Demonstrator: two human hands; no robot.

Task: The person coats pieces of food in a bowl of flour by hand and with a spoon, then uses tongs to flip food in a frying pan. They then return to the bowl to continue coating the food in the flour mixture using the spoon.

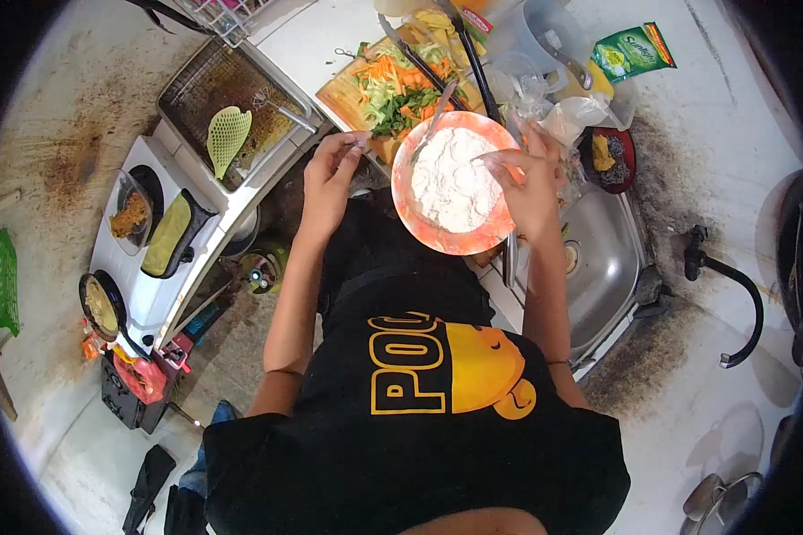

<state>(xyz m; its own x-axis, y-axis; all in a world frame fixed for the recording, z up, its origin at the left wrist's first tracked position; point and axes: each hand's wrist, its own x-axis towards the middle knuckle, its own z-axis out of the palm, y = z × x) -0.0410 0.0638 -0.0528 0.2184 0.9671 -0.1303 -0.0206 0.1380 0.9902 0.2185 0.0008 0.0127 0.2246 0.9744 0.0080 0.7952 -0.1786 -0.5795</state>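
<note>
A reddish-orange patterned bowl (403, 198) holds white powder that looks like flour (455, 178), and a spoon handle (439, 109) leans out over its far rim. My right hand (533, 185) is at the bowl's right side, thumb over the inside and other fingers by the outer rim, gripping it. Apart from the bowl, my left hand (330, 171) is raised with thumb and fingertips pinched together; anything between them is too small to make out. Behind the bowl, a wooden cutting board (337, 96) carries sliced cabbage, carrot shreds and green leaves (397, 111).
Black-handled tongs (419, 67) lie across the vegetables. At right are a metal sink (602, 267), a black faucet (732, 267) and a green packet (633, 53). To the left, a green slotted spatula (229, 135) lies on a tray beside a white stove (143, 294) with pans.
</note>
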